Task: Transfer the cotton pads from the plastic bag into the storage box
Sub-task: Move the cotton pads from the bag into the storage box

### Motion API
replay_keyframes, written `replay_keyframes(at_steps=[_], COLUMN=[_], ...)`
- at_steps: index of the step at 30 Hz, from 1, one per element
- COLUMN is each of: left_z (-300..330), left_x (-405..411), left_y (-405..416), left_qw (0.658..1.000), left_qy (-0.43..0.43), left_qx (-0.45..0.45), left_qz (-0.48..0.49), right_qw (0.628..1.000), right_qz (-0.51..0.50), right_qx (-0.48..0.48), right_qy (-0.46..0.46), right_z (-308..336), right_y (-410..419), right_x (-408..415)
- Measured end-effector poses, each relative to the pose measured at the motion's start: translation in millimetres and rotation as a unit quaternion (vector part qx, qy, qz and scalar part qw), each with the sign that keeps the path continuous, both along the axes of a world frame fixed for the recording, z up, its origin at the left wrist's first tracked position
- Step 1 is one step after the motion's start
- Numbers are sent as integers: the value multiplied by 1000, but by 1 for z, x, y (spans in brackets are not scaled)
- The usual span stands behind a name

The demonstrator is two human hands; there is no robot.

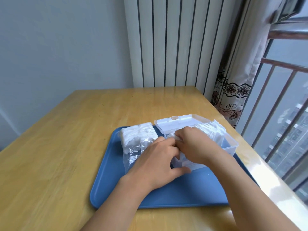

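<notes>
On tray (106, 189) | hands (175, 150) at storage box (233, 145) near edge | front clear

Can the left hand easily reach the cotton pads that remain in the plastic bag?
Probably yes. The left hand rests at the storage box, right beside the plastic bag, and nothing stands between them. The remaining cotton pads lie inside it.

A flat blue plastic tray (166, 195) lies on a light wooden table (66, 147). Behind stands a white ribbed radiator (170, 42); a beige curtain with dark floral lace trim (233, 90) hangs beside metal window railings (281, 104), apparently brown.
</notes>
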State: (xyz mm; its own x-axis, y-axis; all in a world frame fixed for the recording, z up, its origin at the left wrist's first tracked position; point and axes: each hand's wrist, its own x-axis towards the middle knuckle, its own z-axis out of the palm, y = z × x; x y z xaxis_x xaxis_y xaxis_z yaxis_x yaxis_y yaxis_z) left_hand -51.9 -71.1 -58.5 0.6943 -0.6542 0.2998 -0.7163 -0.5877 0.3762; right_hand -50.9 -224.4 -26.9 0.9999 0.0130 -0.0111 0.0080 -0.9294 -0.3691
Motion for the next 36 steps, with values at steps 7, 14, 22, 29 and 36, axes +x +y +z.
replay_keyframes(at_steps=[7,14,22,29,36], left_z=[0,0,2,1,1], left_x=[-3,-3,-3,0,-2], left_y=[-2,-2,-1,2,-2], left_qw=[1000,1000,998,993,995], left_qy=[-9,-12,-42,-92,-64], left_qx=[-3,-9,-38,-49,16], left_qz=[6,-1,36,60,73], right_qw=[948,988,976,919,995], right_qz=[53,-28,-37,-133,8], right_qx=[291,151,178,173,80], right_qy=[116,-4,-120,-329,-54], right_z=[3,-5,3,21,11], right_y=[-20,-5,-3,-39,-78], right_x=[-6,1,-9,-13,-15])
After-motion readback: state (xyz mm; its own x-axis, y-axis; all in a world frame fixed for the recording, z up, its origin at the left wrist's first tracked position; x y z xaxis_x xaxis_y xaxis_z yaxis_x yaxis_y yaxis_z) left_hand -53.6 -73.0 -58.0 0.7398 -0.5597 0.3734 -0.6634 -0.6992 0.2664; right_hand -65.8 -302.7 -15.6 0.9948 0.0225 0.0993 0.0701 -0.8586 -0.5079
